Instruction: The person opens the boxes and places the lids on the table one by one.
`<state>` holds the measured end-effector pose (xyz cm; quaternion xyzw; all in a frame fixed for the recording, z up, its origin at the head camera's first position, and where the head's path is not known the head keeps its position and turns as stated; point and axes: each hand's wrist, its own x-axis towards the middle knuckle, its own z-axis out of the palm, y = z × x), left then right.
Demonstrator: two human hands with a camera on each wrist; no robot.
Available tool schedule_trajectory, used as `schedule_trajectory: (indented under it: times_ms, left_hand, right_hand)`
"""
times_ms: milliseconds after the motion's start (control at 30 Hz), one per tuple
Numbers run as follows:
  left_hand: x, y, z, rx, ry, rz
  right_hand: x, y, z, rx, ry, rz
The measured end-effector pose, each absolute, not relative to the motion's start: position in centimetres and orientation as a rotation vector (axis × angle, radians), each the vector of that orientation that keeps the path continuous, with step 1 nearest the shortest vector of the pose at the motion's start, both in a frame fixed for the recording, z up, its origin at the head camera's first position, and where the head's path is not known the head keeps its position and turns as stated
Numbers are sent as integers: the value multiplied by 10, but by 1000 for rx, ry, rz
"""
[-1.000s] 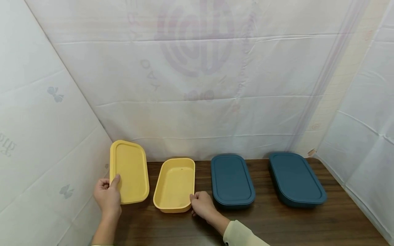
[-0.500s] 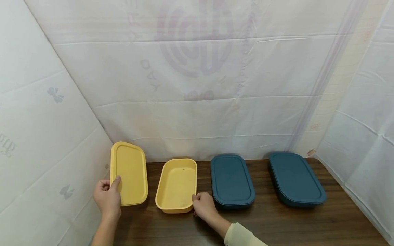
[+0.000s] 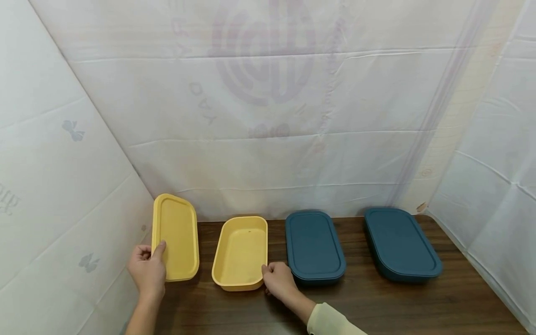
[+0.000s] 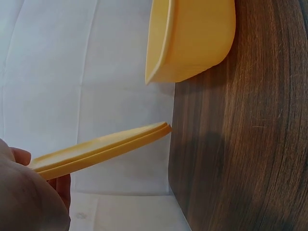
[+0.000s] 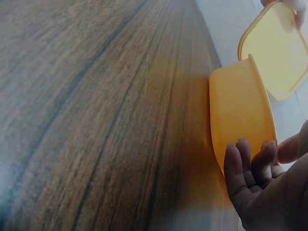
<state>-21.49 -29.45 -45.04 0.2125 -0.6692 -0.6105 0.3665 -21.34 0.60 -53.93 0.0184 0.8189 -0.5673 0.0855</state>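
On the left, my left hand (image 3: 146, 272) grips a yellow lid (image 3: 177, 239) by its edge, thumb on the upper face. The lid is tilted and held above the table, as the left wrist view shows. Right of it stands an open yellow food container (image 3: 240, 253), with nothing visible inside. My right hand (image 3: 279, 281) pinches the container's near right rim; in the right wrist view its fingers (image 5: 236, 168) lie along the outer wall and the thumb is at the rim.
Two dark blue lidded containers stand to the right: one in the middle (image 3: 316, 246), another farther right (image 3: 404, 244). They sit on a dark wooden table (image 3: 460, 307). White cloth walls (image 3: 268, 163) close off the back and both sides.
The yellow container has shifted slightly to the right with my right hand. The lid in my left hand has turned a little and dipped slightly. The blue containers stay where they were.
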Motion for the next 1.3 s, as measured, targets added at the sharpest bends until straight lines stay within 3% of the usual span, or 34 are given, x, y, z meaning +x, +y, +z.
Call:
schedule_trajectory:
  times_ms: [1300]
  left_hand:
    - [-223,-267,-477,158,-2317,-995]
  right_hand:
    - [-218,10,-545,1,2502,-1668]
